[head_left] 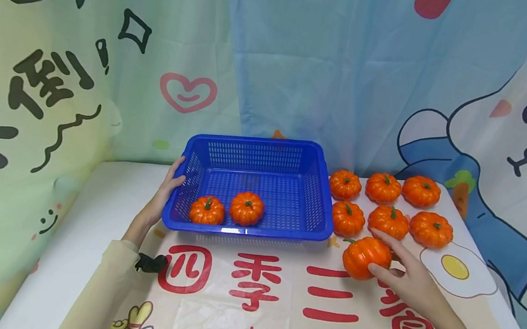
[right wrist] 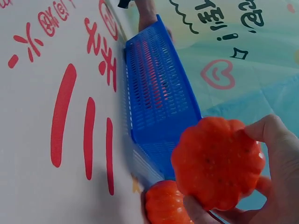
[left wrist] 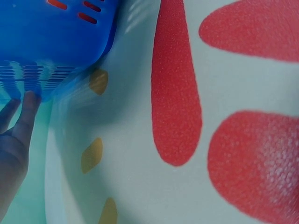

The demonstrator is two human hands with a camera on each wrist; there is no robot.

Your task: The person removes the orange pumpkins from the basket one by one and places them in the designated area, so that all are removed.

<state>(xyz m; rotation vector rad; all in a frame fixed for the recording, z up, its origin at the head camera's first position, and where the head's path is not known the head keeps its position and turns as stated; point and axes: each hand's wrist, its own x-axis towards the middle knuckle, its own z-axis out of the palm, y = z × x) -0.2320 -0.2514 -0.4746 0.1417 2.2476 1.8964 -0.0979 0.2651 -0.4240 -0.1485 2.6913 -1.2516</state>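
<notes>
My right hand [head_left: 407, 276] holds an orange toy pumpkin [head_left: 364, 258] above the table, thumb at its near side and fingers behind it. In the right wrist view the pumpkin's ribbed underside [right wrist: 217, 163] faces the camera. At the left end of a blue plastic basket [head_left: 246, 233], my left hand [head_left: 162, 196] grips the rim; the left wrist view shows its fingers [left wrist: 29, 105] against the outer wall. Two pumpkins lie inside the basket, one at the left [head_left: 207, 211] and another beside it [head_left: 247, 209].
Right of the basket, several pumpkins stand in two rows, among them a back-corner pumpkin [head_left: 421, 192] and a front-right pumpkin [head_left: 431, 231]. A printed cloth [head_left: 287, 297] covers the table. Behind hangs a cartoon curtain [head_left: 293, 70], close to the basket's back.
</notes>
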